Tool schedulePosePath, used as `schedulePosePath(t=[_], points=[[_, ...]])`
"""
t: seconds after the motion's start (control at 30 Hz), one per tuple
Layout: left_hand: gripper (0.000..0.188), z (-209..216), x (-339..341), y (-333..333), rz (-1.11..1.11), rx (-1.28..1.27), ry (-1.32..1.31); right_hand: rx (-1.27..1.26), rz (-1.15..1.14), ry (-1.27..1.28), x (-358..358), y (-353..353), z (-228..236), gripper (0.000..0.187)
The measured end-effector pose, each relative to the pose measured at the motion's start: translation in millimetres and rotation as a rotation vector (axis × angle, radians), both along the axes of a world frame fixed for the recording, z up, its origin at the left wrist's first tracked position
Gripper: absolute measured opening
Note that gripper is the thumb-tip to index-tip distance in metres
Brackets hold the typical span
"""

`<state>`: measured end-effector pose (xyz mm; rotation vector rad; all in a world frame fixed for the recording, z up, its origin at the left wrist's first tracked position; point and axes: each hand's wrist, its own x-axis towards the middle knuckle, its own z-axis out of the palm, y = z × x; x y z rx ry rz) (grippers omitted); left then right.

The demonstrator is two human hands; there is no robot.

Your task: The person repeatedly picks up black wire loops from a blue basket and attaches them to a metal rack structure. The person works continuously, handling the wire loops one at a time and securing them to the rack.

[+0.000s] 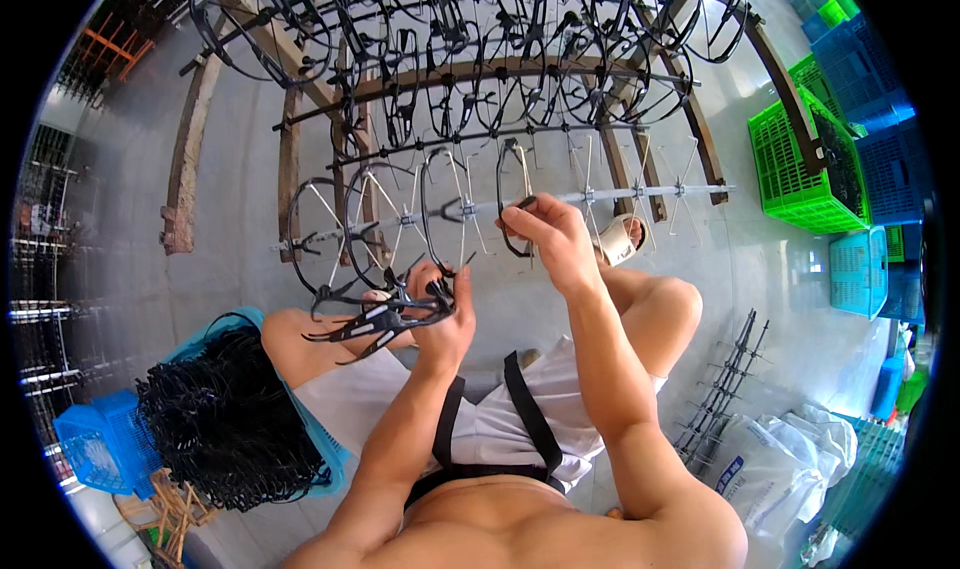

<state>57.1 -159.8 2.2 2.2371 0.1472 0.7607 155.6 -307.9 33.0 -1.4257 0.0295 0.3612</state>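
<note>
Left hand (445, 314) part-curled round a bunch of black frames (385, 319), near left knee. Right hand (552, 234) nearly closed, thumb and fingers pinching a single black frame (500, 191) at the metal bar (705, 189). More frames along bar, left side. Blue basket (330, 449) lower left, heaped with black pieces (225, 424).

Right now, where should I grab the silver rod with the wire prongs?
Probably the right end of the silver rod, coming from the right: that tip sticks out bare past the last wire prongs, while black hoops crowd the left half and the right hand is near the middle.
</note>
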Motion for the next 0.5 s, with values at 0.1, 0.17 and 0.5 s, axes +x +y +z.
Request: schedulePosePath(t=[0.1, 0.17, 0.5], points=[[0.016, 3.2, 4.3, 0.8, -0.006, -0.026, -0.059, -0.068, 0.081, 0.024, 0.2, -4.9, 0.8, 0.021], [0.016, 5.5, 6.2, -0.3, 0.02, -0.055, -0.011, -0.111, 0.107, 0.087, -1.7, -6.7, 8.7, 0.022], [0.019, 5.9, 12.0, -0.8, 0.047, -0.079, -0.035, -0.113, 0.023, 0.188, -6.9, -6.0, 20.6, 0.025]])
